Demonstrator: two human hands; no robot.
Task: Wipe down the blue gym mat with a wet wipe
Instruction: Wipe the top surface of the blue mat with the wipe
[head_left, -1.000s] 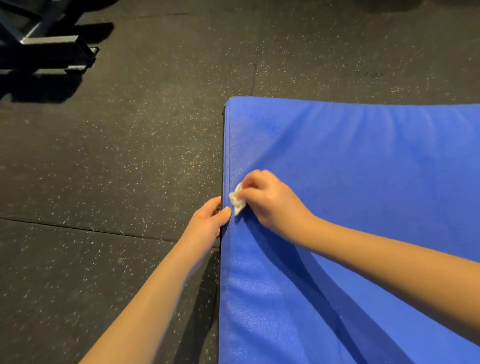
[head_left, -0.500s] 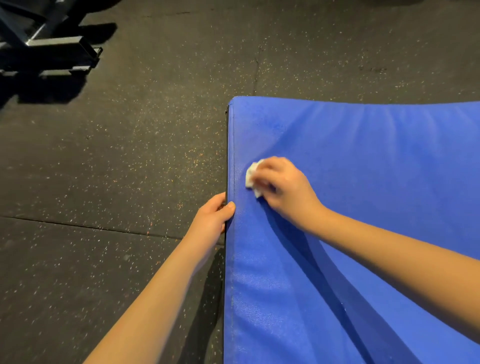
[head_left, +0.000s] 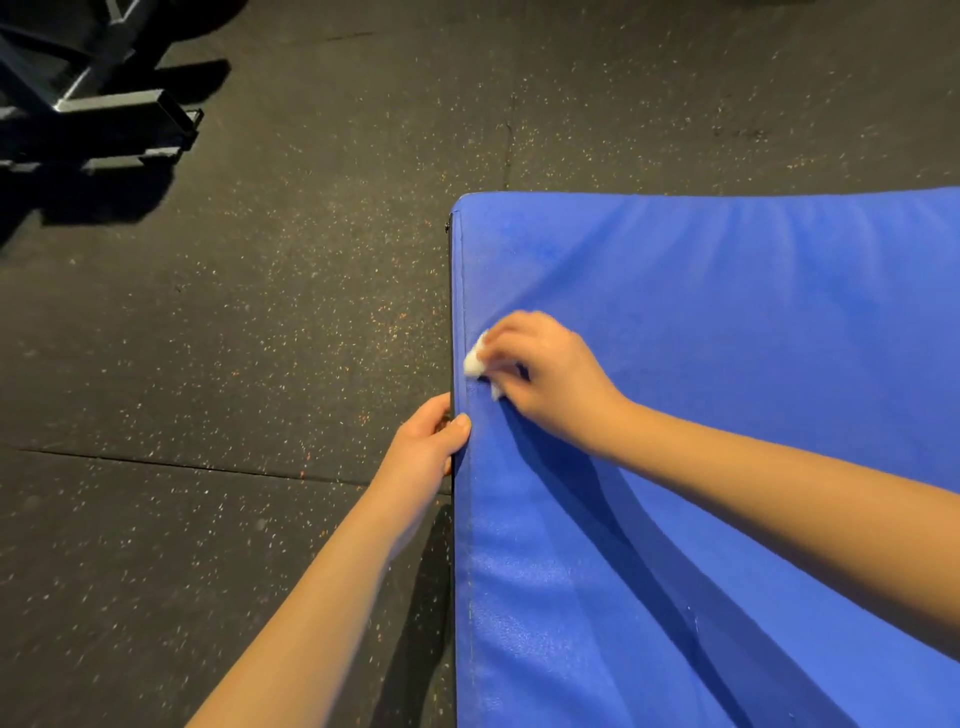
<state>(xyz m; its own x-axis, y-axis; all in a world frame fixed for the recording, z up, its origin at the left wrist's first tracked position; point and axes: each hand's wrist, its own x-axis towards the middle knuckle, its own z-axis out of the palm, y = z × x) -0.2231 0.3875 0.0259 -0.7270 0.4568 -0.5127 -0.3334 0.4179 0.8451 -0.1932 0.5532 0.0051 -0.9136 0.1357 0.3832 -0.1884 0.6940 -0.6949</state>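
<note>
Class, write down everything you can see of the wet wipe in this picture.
The wet wipe is small, white and crumpled into a wad, and looks soft like tissue. The right hand pinches it with curled fingers and hides most of it. One bit shows beyond the fingertips, another beneath them. It lies against the blue gym mat, just inside the seam along the mat's left edge. Blur hides finer detail.

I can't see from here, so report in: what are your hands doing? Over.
Right hand pinching wipe on mat, near left edge. Left hand gripping that edge. Nothing in the way.
</note>
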